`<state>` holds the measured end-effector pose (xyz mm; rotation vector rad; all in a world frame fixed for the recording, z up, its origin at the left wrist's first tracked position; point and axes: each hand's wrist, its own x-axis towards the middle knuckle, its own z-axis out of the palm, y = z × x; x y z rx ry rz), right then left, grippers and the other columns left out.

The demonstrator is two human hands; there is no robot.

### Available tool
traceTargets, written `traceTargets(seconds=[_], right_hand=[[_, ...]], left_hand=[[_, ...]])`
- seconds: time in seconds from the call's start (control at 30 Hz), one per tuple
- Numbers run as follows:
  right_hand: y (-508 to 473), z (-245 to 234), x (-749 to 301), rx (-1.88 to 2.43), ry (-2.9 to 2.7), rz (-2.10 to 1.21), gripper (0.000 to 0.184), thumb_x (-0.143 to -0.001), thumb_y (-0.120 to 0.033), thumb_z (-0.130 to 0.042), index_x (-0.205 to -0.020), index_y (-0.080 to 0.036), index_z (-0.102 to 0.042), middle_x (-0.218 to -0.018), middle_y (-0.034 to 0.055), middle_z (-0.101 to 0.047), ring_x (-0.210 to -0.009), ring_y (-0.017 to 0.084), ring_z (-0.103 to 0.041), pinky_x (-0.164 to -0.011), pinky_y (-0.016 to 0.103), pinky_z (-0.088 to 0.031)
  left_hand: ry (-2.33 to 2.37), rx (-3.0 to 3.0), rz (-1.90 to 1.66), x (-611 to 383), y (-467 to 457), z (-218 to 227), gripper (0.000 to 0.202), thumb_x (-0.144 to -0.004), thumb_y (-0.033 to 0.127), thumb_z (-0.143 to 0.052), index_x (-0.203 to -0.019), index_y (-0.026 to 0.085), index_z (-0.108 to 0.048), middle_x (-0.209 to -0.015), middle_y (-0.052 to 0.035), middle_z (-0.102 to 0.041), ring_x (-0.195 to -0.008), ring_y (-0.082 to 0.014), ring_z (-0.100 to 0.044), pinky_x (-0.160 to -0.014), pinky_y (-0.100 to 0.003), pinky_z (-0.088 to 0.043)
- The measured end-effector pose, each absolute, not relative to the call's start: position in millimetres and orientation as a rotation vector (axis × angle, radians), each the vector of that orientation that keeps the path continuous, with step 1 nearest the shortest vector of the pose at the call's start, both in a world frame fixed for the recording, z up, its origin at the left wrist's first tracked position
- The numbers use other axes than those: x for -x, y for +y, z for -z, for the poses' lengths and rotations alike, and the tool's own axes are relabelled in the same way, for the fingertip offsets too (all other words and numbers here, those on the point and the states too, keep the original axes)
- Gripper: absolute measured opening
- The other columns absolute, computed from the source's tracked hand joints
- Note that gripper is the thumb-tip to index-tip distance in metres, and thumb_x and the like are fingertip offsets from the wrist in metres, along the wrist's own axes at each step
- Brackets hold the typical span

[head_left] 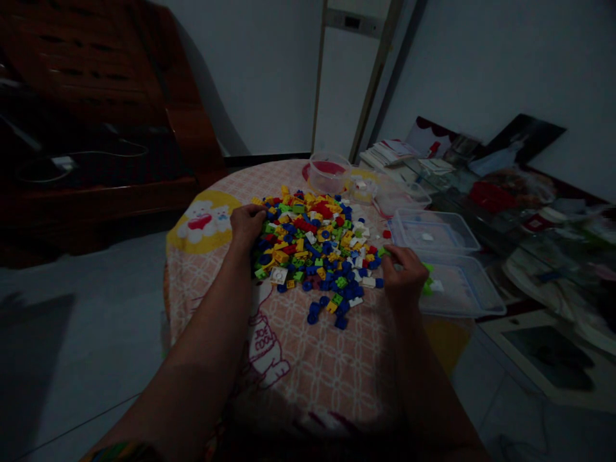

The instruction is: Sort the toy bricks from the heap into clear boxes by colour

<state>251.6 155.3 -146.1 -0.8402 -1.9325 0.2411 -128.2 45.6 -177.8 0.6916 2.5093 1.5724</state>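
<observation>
Both forearms reach forward, the left hand (248, 224) and right hand (405, 276) with fingers curled inward; whether either grips anything, I can't tell from here. The brick heap (308, 240) lies between them on the patterned tablecloth (332, 372).

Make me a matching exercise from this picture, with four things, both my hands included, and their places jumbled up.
Things:
1. left hand
2. clear round tub
3. right hand
4. wooden bench

Places:
A. beyond the brick pile, on its far side
B. at the right edge of the pile
C. at the far left of the view
D. at the left edge of the pile

Pairs: 1-D, 2-A, 3-B, 4-C
</observation>
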Motion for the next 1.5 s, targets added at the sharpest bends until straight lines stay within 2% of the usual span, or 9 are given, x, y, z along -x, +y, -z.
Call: traceTargets(seconds=[0.17,0.47,0.6,0.83,1.0,1.07,1.17,1.37,1.5], right_hand=[[169.0,140.6,-270.1,0.988,-1.894,-0.084,0.031,-0.088,-0.021,-0.052,-0.093,-0.019,-0.083,-0.091,0.0136,-0.079,-0.088,0.028,-0.073,-0.084,0.04,-0.057],[185.5,147.6,-297.2,1.21,-1.914,0.145,0.035,-0.083,-0.019,-0.05,-0.094,-0.018,-0.084,-0.085,0.0132,-0.075,-0.077,0.027,-0.066,-0.074,0.038,-0.049],[179.3,143.5,-286.2,1.061,-1.937,0.084,0.037,-0.089,-0.019,-0.048,-0.101,-0.018,-0.084,-0.096,0.0156,-0.079,-0.09,0.029,-0.073,-0.085,0.042,-0.056],[136.6,153.7,-238.5,0.572,-2.285,-0.459,0.026,-0.102,-0.03,-0.062,-0.111,-0.022,-0.086,-0.108,0.0135,-0.084,-0.102,0.028,-0.077,-0.095,0.043,-0.063],[124.7,179.5,-222.5,0.304,-2.563,-0.527,0.027,-0.096,-0.025,-0.074,-0.12,-0.026,-0.087,-0.14,0.0159,-0.078,-0.13,0.035,-0.07,-0.114,0.059,-0.057],[128.3,186.7,-221.3,0.302,-2.599,-0.506,0.028,-0.095,-0.022,-0.073,-0.119,-0.027,-0.087,-0.15,0.0159,-0.073,-0.14,0.038,-0.065,-0.12,0.065,-0.051],[140.3,193.1,-223.8,0.427,-2.538,-0.478,0.028,-0.098,-0.02,-0.067,-0.117,-0.025,-0.087,-0.151,0.0172,-0.071,-0.145,0.039,-0.06,-0.125,0.069,-0.046],[158.1,200.1,-231.0,0.696,-2.344,-0.388,0.036,-0.101,-0.021,-0.057,-0.122,-0.022,-0.085,-0.143,0.019,-0.073,-0.14,0.038,-0.061,-0.125,0.068,-0.046],[152.7,198.4,-225.2,0.751,-2.37,-0.363,0.042,-0.104,-0.022,-0.052,-0.133,-0.02,-0.082,-0.151,0.0209,-0.07,-0.145,0.039,-0.057,-0.127,0.068,-0.043]], left_hand=[[2.506,-0.67,-1.609,128.5,46.5,177.8,0.033,-0.08,0.023,-0.068,-0.106,0.017,-0.087,-0.098,-0.0061,-0.083,-0.096,-0.0247,-0.075,-0.096,-0.034,-0.058],[2.508,-0.679,-1.606,129.8,46.5,179.4,0.036,-0.078,0.024,-0.066,-0.106,0.017,-0.088,-0.097,-0.0058,-0.083,-0.097,-0.0248,-0.075,-0.094,-0.033,-0.058],[2.52,-0.666,-1.594,130.8,47.0,179.8,0.036,-0.078,0.025,-0.066,-0.105,0.017,-0.088,-0.095,-0.0056,-0.083,-0.096,-0.0248,-0.075,-0.09,-0.032,-0.058],[2.528,-0.676,-1.59,128.7,46.2,176.8,0.032,-0.079,0.023,-0.066,-0.101,0.017,-0.088,-0.093,-0.0052,-0.083,-0.096,-0.0249,-0.075,-0.093,-0.034,-0.057],[2.523,-0.673,-1.584,126.3,44.6,174.7,0.033,-0.078,0.023,-0.067,-0.102,0.018,-0.088,-0.093,-0.0047,-0.083,-0.096,-0.0256,-0.074,-0.093,-0.034,-0.058],[2.508,-0.666,-1.591,126.3,45.0,176.0,0.034,-0.078,0.024,-0.067,-0.104,0.018,-0.088,-0.096,-0.005,-0.083,-0.097,-0.0256,-0.074,-0.092,-0.033,-0.058],[2.498,-0.659,-1.599,127.3,46.2,178.5,0.036,-0.079,0.025,-0.066,-0.107,0.018,-0.087,-0.099,-0.0057,-0.084,-0.099,-0.0254,-0.074,-0.091,-0.033,-0.058],[2.489,-0.669,-1.611,128.1,46.4,179.0,0.038,-0.078,0.025,-0.066,-0.108,0.017,-0.088,-0.098,-0.0065,-0.084,-0.098,-0.0256,-0.075,-0.093,-0.033,-0.058],[2.479,-0.654,-1.63,128.2,46.7,178.8,0.037,-0.076,0.025,-0.066,-0.105,0.017,-0.089,-0.096,-0.0062,-0.084,-0.097,-0.0262,-0.076,-0.09,-0.033,-0.059]])
